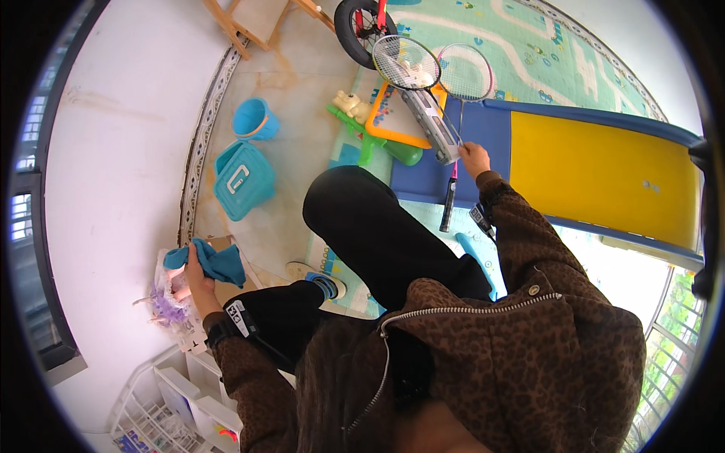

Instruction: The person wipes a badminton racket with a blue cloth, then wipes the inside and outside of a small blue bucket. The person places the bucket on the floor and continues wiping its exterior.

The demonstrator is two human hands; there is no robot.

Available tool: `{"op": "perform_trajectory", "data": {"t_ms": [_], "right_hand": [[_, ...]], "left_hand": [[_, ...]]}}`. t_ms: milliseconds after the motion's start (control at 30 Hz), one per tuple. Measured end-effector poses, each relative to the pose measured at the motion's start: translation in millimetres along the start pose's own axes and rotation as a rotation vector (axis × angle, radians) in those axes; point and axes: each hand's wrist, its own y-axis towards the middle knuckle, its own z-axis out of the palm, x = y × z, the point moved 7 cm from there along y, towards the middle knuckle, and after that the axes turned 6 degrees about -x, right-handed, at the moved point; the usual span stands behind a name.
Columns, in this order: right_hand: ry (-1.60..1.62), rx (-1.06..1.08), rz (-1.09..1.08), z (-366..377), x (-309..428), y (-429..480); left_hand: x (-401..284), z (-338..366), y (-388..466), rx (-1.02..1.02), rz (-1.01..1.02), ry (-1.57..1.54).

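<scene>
My left hand (199,283) grips a crumpled blue-teal cloth (221,261) at the left, above a cardboard box (221,244) and a doll-like toy with lilac trim (167,297). My right hand (474,160) is closed around the lower shaft of a dark-framed badminton racket (406,62); its handle is hidden by the hand. Close by the fingers is the end of a grey toy train (430,124). A second badminton racket with a pink frame (465,72) lies beside it, its black handle (448,205) pointing towards me. Under the train is an orange-framed drawing board (396,136).
A green toy water gun (371,141) and a cream toy animal (351,106) lie by the board. A blue bucket (255,120) and lidded teal bin (244,181) stand left. The blue-and-yellow slide (600,170) extends right. A small bike wheel (365,31) and wire rack (164,422) are also there.
</scene>
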Motion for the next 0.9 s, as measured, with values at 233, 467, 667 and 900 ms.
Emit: {"op": "perform_trajectory", "data": {"t_ms": [233,467,667,900], "right_hand": [[0.155,0.083,0.070,4,-8,-5],[0.132,0.268,0.090,22,-19,-18],[-0.129,0.344,-0.164,30,-24,0],[-0.217,0.511,-0.257,-55,86,93]], "left_hand": [[-1,-2,-1,-0.001,0.012,0.004],[-3,2,-5,-0.033,0.038,0.054],[-1,2,-2,-0.083,0.040,0.060],[-16,30,-28,-0.095,0.257,0.221]]}}
